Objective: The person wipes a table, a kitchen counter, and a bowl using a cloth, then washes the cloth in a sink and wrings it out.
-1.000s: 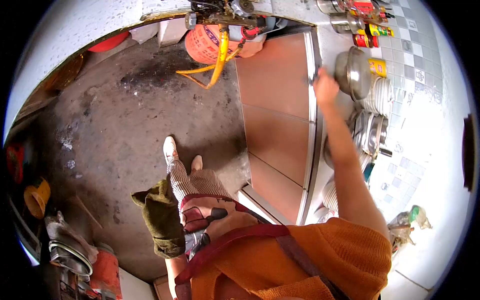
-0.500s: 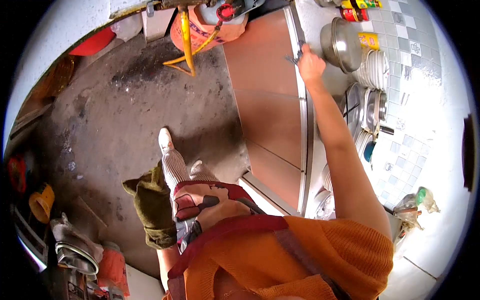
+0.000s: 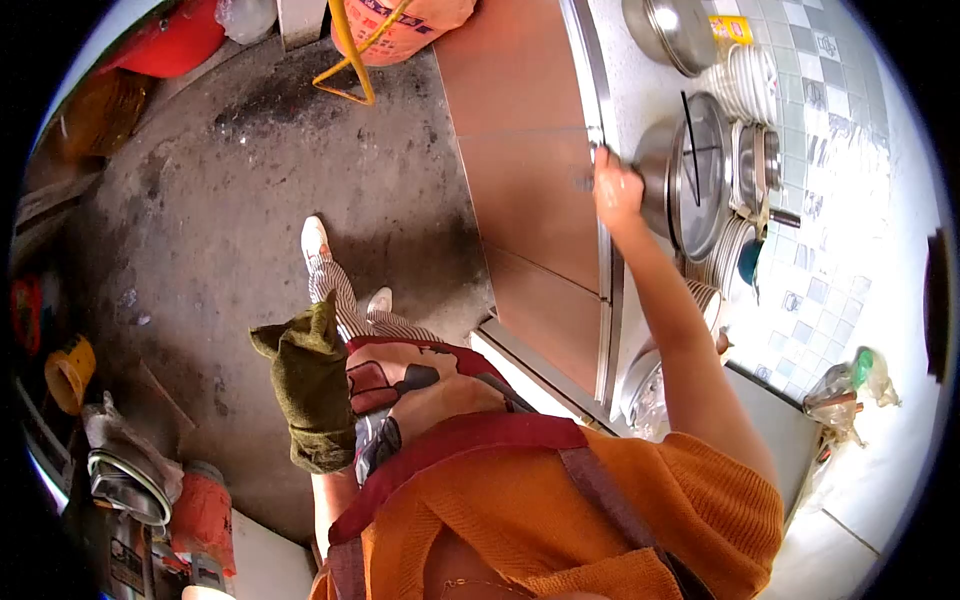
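My right hand (image 3: 618,190) is closed at the metal-edged front of the counter (image 3: 640,85), beside a large steel pot (image 3: 657,175). Small grey bits, blurred, show at its fingers; what they belong to is hard to make out. On the pot leans a round lid (image 3: 705,175) with a dark stick across it. An olive-green cloth (image 3: 312,395) covers my left hand completely, hanging by my hip, so its fingers are hidden.
A steel bowl (image 3: 672,30), stacked white plates (image 3: 745,85) and more dishes line the tiled wall. Brown cabinet doors (image 3: 530,190) run below the counter. A yellow hose (image 3: 345,60) hangs by a pink sack (image 3: 400,30). Buckets and bags sit at lower left.
My right hand has come nearer along the counter edge, from beside the steel bowl to beside the large pot. The view has shifted forward along the counter. My cloth-covered left hand stays low.
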A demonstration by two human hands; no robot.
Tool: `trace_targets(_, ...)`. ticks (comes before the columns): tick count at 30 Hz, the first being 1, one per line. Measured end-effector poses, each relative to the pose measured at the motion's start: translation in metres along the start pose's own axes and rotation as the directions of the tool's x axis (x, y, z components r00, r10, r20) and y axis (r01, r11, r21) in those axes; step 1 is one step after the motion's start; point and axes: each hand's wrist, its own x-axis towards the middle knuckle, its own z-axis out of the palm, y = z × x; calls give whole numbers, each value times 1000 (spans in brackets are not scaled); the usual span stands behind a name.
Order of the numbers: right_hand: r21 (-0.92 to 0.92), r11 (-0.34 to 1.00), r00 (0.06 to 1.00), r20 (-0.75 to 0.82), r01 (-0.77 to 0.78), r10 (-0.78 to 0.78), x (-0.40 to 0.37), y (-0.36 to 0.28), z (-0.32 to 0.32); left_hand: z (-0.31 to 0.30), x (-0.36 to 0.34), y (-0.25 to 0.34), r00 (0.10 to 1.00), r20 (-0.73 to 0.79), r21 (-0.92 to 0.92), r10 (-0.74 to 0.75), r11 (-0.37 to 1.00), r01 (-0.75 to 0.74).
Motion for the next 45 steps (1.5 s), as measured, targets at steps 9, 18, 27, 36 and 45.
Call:
trace_targets(9, -24, 998, 998, 14, -63, 63, -65, -1, -1, 29, -85, -7, 997, -37, -59, 64, 996, -66)
trace_targets(18, 102, 995, 988, 153, 4, -20, -163, 6, 4, 28, -140, -19, 999, -22, -55, 44, 997, -45)
trace_targets(27, 45, 998, 999, -14, 44, -43, -72, 12, 7, 18, -168, -51, 998, -60, -98, -11, 995, 6)
trace_targets(36, -93, 994, 998, 26, 58, -56, -92, 8, 5, 14, -184, -61, 998, -4, -119, -70, 990, 69)
trace_targets(45, -208, 976, 994, -70, 68, -84, -117, 0, 24, 28, -211, -81, 999, -50, 124, -19, 992, 25)
